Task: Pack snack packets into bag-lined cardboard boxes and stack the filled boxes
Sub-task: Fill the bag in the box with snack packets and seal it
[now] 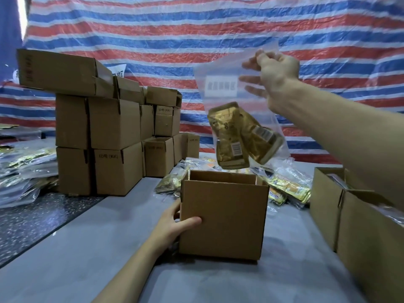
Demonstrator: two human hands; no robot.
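- Head view: our right hand (277, 71) pinches the clear bag (218, 84) by its top. The gold packets (231, 136) inside show barcodes and hang above the open box (223, 215).
- Our left hand (175, 226) grips that box's left side on the worktop (218, 285).
- On the stacked boxes (113, 167) we read "10号 (KK)"; the bag's label is blurred.

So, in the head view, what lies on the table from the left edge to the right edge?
Pile of bagged packets → stack of closed boxes → open box, gripped by the left hand → yellow packets → boxes at the right. Higher up, the right hand holds a clear bag.
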